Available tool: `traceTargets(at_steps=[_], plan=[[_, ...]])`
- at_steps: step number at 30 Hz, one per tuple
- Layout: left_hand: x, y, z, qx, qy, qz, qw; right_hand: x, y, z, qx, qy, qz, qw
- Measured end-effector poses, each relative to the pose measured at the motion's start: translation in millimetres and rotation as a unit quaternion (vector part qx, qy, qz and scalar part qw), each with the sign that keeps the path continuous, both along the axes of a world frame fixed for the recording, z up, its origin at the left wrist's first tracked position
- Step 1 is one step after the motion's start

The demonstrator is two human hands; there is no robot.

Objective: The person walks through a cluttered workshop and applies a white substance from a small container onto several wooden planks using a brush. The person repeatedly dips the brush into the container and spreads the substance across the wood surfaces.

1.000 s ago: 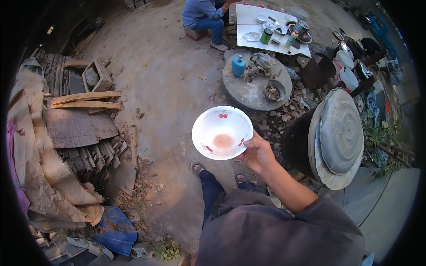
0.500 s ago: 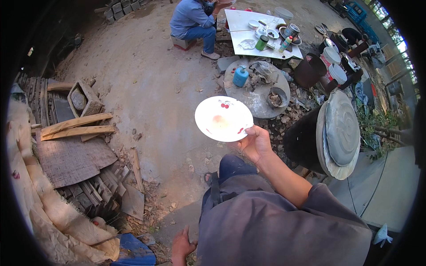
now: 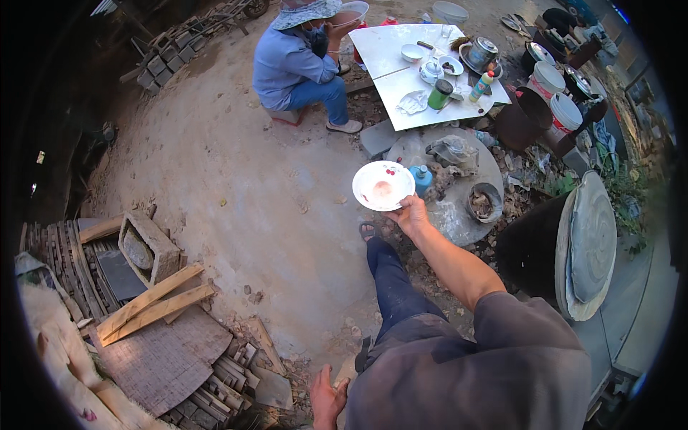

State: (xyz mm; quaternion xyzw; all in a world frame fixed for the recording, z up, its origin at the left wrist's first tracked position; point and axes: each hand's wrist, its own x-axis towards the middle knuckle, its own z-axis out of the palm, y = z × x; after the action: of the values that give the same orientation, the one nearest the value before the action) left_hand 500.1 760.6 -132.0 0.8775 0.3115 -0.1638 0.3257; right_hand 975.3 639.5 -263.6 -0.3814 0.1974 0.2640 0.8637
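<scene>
A shallow white bowl (image 3: 365,188) with red cherry-like prints and a reddish patch inside is held out in front of me. My right hand (image 3: 410,215) grips its near right rim, the arm stretched forward. Just behind the bowl, a blue pump bottle (image 3: 421,179) stands on a round stone slab (image 3: 459,215), partly covered by the bowl. Low in the view, my left hand (image 3: 328,398) hangs beside my body with thumb and fingers apart, holding nothing.
Ahead, a white table (image 3: 394,100) bears dishes, a kettle (image 3: 481,54) and a green jar (image 3: 440,93). Beside it a person (image 3: 294,68) sits, drinking from a bowl. A black lidded drum (image 3: 534,247) stands right; planks (image 3: 154,304) and stacked wood lie left.
I have stepped forward, and the table and seated person appear closer. The bowl, still in my right hand, is farther out from my body and tilted differently, showing its inside.
</scene>
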Motion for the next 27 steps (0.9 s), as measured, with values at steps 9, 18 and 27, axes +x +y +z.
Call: traceTargets(at_steps=[9,18,27], plan=[[6.2,30.9,-92.5,-0.256,0.280,0.404,0.832,269.9,90.7,-168.4,-0.005,0.053,-0.079,0.995],[137.9,105.5,-96.5,-0.224,0.336,0.385,0.830,455.1,125.3,-213.0,-0.058,0.044,-0.194,0.978],[167.0,143.1,-92.4,-0.203,0.361,0.361,0.836,519.2,115.8,-237.9,-0.091,0.014,-0.287,0.954]])
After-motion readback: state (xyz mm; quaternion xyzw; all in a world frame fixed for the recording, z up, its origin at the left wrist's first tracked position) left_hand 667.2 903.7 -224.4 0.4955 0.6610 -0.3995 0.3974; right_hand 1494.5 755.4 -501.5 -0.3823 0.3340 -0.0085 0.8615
